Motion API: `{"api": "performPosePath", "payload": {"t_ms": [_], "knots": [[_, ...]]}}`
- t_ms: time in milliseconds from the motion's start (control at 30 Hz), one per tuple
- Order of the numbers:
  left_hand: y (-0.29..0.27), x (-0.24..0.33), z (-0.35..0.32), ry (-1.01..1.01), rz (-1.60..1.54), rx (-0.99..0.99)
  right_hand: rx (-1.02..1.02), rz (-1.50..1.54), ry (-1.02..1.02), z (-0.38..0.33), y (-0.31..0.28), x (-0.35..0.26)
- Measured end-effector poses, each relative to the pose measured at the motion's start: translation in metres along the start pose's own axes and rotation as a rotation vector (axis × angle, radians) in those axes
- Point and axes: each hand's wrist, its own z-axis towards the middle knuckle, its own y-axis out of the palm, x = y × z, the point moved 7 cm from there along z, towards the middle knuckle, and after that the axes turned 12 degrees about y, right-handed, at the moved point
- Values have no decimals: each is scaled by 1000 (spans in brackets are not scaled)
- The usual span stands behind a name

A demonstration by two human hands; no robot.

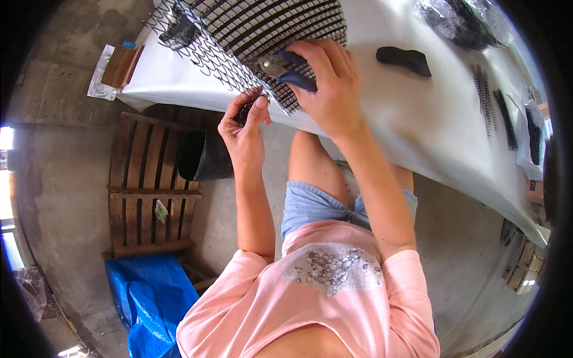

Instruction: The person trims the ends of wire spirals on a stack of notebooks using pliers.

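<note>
A black wire mesh panel (274,25) stands bent over the near edge of the white-covered table (382,101). My right hand (331,74) is closed around blue-handled pliers (296,80), whose metal head points left and lies against the mesh. Just below that head, at the mesh's lower edge, my left hand (245,122) is closed in a pinch. A small dark bundle (243,112) sits within its fingers; its kind is hard to make out. Whether the plier jaws grip a wire cannot be seen.
On the table lie a black oblong piece (404,60), narrow dark mesh strips (484,98) and a clear plastic bag of dark material (462,24). Left below stand a wooden pallet (154,194), a black bucket (206,156) and a blue tarp (149,298).
</note>
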Motion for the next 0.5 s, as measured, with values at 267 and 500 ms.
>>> {"api": "performPosePath", "payload": {"t_ms": [267, 500], "knots": [[-4, 2, -1, 4, 0, 27, -144, -26, 48, -14, -21, 1], [-5, 1, -1, 24, -45, 28, -340, -448, 171, -36, -21, 0]]}}
